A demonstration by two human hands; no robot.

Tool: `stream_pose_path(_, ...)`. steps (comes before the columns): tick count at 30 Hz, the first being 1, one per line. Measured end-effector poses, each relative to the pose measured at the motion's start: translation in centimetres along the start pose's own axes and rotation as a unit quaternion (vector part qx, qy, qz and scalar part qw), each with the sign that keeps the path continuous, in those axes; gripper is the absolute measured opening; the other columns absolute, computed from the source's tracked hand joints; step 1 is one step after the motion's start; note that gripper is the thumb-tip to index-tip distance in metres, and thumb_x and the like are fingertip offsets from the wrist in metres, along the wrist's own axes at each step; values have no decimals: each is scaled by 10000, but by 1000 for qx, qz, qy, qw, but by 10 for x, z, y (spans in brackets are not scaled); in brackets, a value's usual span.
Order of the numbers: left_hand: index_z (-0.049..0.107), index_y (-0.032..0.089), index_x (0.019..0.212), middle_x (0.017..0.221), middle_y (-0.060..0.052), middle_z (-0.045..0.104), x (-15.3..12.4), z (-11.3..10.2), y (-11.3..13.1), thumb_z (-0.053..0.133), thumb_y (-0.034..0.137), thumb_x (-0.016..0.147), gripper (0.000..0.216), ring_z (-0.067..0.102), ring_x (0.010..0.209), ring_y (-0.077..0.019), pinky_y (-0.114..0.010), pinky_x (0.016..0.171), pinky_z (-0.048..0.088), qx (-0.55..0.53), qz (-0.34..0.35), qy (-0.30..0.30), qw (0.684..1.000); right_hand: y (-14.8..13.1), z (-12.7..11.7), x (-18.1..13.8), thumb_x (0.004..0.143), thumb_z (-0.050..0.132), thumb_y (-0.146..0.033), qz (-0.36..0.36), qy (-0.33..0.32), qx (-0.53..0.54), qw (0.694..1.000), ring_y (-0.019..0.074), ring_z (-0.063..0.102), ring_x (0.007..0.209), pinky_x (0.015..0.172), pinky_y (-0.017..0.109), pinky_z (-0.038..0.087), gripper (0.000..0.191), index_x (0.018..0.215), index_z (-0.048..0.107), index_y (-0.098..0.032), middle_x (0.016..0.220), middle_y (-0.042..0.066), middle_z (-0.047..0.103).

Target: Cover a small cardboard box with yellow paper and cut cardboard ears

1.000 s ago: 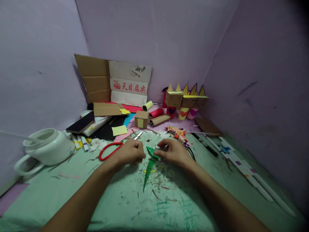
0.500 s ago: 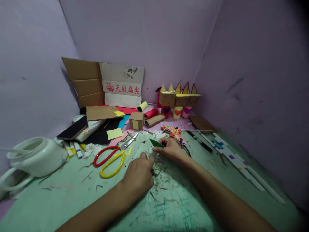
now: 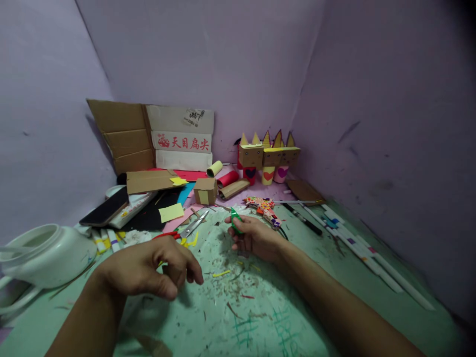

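Observation:
My right hand (image 3: pixel 258 238) pinches a small green pointed piece (image 3: pixel 235 222), possibly paper, between thumb and fingers above the middle of the table. Its tip points up, and my fingers cover the lower end. My left hand (image 3: pixel 156 265) hovers to the left, fingers loosely bent and apart, holding nothing. Behind that hand lie scissors with red and yellow handles (image 3: pixel 167 235); the hand hides most of the handles, while the blades show. Beyond my right hand rests a flower-patterned glue gun (image 3: pixel 262 204).
Cardboard box-head figures (image 3: pixel 273 158) stand by the back wall. A cardboard cube (image 3: pixel 205 191), paper tubes (image 3: pixel 228 179) and a yellow sheet (image 3: pixel 171 212) lie in front. At left is a white pot (image 3: pixel 63 258); at right, a black pen (image 3: pixel 303 219) and white strips (image 3: pixel 366 255). Scraps litter the green tabletop (image 3: pixel 223 327).
My left hand has lifted and moved left, now covering the scissors' handles. My right hand has turned the green piece from lying sideways to pointing upward. The view has shifted slightly.

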State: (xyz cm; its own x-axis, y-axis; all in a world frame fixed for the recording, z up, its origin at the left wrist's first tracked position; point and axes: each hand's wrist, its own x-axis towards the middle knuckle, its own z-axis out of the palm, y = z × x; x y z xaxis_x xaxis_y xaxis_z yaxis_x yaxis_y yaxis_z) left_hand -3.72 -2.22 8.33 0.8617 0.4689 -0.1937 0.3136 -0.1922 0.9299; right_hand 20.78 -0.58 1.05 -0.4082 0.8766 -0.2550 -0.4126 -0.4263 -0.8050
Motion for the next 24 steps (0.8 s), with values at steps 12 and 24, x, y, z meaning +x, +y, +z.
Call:
stream_pose_path(12,572,118,891,570,-23,541,73,38,-27,407,283,859,235,492,424,-115,-183,331,364,-378,-21,360,852,1,9,-3,922,277,-207,49,-85,121,988,132,639,624,676,268,534,386,1020,615,-49,703,76,649)
stream_pose_path(24,598,113,696,618,-14,597,83,41,-42,738,207,540,230,544,538,-109,-223,513,466,-354,-8,387,851,14,6,0,567,764,-199,-40,76,-38,996,84,571,452,450,187,457,192,698,643,-126,604,14,660)
